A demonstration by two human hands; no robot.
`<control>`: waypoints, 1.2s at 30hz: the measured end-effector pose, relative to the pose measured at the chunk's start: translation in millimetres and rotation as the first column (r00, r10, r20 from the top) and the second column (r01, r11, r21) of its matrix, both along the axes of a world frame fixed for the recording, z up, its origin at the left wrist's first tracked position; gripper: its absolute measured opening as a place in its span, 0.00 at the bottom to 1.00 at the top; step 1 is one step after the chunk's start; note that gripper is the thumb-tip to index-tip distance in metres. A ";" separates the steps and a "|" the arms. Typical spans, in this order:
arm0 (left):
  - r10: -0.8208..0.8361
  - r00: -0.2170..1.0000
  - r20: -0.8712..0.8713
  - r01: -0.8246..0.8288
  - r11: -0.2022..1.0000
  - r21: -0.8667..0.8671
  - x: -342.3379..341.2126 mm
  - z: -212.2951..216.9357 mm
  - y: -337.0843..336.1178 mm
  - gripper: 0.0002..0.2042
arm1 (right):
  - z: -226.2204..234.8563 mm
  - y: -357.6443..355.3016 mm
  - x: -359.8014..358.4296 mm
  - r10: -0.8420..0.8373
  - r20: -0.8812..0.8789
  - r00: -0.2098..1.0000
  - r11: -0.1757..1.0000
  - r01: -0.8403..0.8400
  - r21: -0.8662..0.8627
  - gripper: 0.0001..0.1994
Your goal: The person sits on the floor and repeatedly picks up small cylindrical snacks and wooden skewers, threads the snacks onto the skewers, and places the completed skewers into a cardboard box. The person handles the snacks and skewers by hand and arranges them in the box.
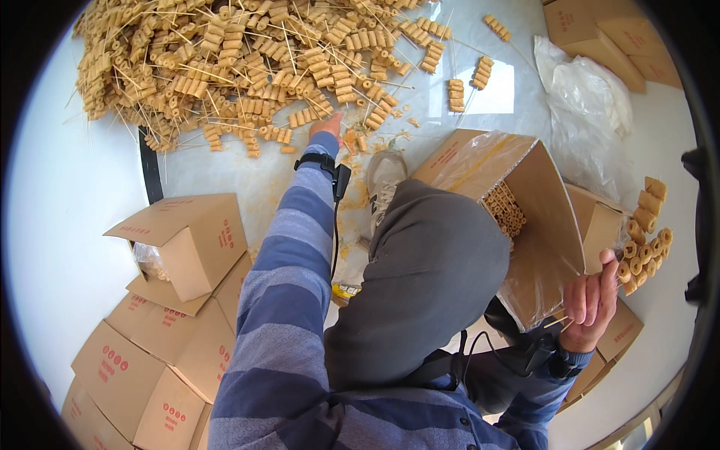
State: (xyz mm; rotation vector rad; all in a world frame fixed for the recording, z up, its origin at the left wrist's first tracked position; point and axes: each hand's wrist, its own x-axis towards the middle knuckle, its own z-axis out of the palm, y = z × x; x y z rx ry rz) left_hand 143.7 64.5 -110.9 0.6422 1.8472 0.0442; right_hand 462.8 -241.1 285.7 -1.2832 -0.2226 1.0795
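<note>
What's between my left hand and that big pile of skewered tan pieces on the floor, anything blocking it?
Nothing visible blocks it. The left hand already reaches the near edge of the skewer pile; only loose crumbs lie on the pale floor around it. The cardboard boxes sit off to the side.

Left hand (328, 127) stretched far forward over the pale floor (67, 195), fingertips at the near edge of a big heap of tan skewered rolls (247, 60). Right hand (592, 300) low at the right, gripping a bundle of the same skewers (643, 244) beside an open cardboard box (517, 217) lined with plastic, more rolls stacked inside. Further cardboard boxes (165, 300) piled toward the floor's lower left corner.
</note>
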 end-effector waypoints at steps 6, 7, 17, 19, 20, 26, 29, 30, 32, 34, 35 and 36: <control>-0.013 0.978 0.207 -0.007 0.996 0.092 -7.9 -12.2 -3.2 0.15 | -7.7 1.3 -2.2 0.070 0.007 0.998 0.997 -0.070 -0.040 0.18; -0.024 0.969 0.247 0.003 0.996 0.087 -9.8 -3.2 -4.9 0.14 | -6.7 1.7 -4.3 0.087 0.019 0.996 0.996 -0.087 -0.037 0.18; 0.043 0.484 0.874 -0.213 0.974 0.071 -30.1 189.0 -4.6 0.09 | 29.0 4.1 -58.0 0.048 -0.051 0.998 0.999 -0.047 0.022 0.19; 0.042 0.458 0.888 -0.254 0.963 0.085 -25.0 217.1 4.5 0.09 | 37.2 0.0 -69.8 0.090 -0.007 0.996 0.994 -0.090 0.068 0.20; 0.084 0.493 0.866 -0.281 0.957 0.067 -20.8 229.8 6.1 0.09 | 42.5 -4.0 -73.6 0.105 0.007 0.994 0.990 -0.105 0.091 0.20; -0.159 0.335 0.929 -0.190 0.954 0.232 -5.0 327.6 -24.4 0.11 | 65.8 -39.8 -90.4 0.122 -0.072 0.990 0.985 -0.112 0.133 0.23; -0.287 0.249 0.925 -0.111 0.940 0.321 6.3 386.6 -72.0 0.12 | 76.6 -47.0 -92.6 0.163 -0.138 0.977 0.987 -0.161 0.030 0.24; -0.327 0.218 0.920 -0.059 0.936 0.346 10.2 405.5 -93.7 0.12 | 79.0 -46.3 -95.2 0.164 -0.120 0.979 0.986 -0.167 -0.021 0.24; -0.393 0.272 0.878 0.075 0.919 0.388 19.8 439.1 -139.7 0.13 | 81.9 -41.9 -103.8 0.228 -0.133 0.965 0.974 -0.226 0.025 0.26; -0.452 0.271 0.850 0.205 0.890 0.408 31.7 462.9 -182.8 0.15 | 81.0 -37.2 -115.7 0.269 -0.161 0.950 0.959 -0.248 0.136 0.26; -0.499 0.259 0.827 0.253 0.861 0.441 38.3 470.1 -203.2 0.16 | 79.4 -36.1 -122.9 0.218 -0.236 0.947 0.975 -0.200 0.100 0.27; -0.554 0.275 0.786 0.296 0.826 0.479 44.8 474.6 -221.8 0.16 | 78.3 -36.6 -127.2 0.235 -0.281 0.931 0.966 -0.190 0.178 0.27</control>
